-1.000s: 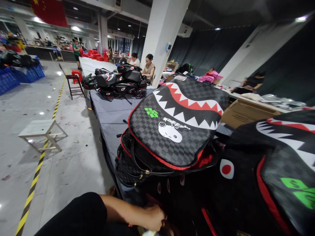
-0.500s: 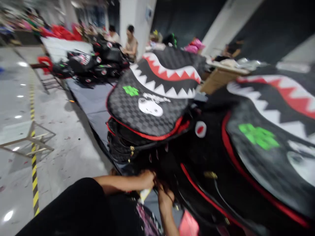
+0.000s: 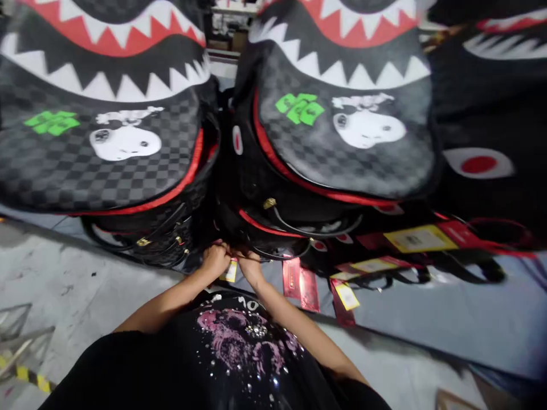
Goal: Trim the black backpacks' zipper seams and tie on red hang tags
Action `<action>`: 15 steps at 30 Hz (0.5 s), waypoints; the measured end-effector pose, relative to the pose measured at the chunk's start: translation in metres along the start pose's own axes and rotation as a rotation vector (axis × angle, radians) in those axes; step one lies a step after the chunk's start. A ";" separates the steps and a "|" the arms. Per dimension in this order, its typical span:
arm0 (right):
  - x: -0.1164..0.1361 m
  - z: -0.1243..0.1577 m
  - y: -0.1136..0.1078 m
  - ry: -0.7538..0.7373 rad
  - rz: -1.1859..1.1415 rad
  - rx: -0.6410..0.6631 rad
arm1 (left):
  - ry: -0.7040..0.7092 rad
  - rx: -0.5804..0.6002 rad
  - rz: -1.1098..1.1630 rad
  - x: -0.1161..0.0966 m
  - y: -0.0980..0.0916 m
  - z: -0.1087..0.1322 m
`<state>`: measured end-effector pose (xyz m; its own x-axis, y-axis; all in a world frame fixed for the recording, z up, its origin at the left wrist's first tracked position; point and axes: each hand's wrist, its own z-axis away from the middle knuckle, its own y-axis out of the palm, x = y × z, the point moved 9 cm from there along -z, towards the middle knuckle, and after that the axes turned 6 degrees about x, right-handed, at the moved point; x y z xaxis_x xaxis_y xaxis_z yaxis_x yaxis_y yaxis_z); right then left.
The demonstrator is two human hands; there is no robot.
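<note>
Two checkered backpacks with shark-mouth prints lie stacked on the grey table: one at the left, one in the middle. My left hand and my right hand meet at the lower front edge of the middle backpack. Both are closed in a pinch around a small yellow hang tag and a thin black cord there. What exactly each finger grips is hidden.
Red tags and yellow tags hang from the pile's front edge. More black bags lie at the right. A grey floor with a yellow-black stripe is at the lower left.
My view has swung from looking along the table to looking straight down at the bags. My right hand has joined the left at the bag's lower edge.
</note>
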<state>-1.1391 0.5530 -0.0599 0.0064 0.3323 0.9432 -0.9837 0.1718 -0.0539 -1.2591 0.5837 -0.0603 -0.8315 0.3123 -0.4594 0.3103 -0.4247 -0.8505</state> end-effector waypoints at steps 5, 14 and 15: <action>-0.004 -0.008 0.000 0.058 0.063 0.035 | -0.085 0.058 -0.046 -0.005 -0.013 -0.001; 0.005 -0.014 -0.005 0.080 0.135 0.119 | -0.021 0.037 0.041 -0.020 -0.024 -0.001; 0.007 -0.013 -0.006 0.077 0.130 0.121 | -0.023 0.022 0.055 -0.020 -0.025 0.000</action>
<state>-1.1307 0.5664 -0.0576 -0.1130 0.4148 0.9029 -0.9915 0.0118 -0.1295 -1.2497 0.5880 -0.0297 -0.8236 0.2687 -0.4994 0.3459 -0.4598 -0.8179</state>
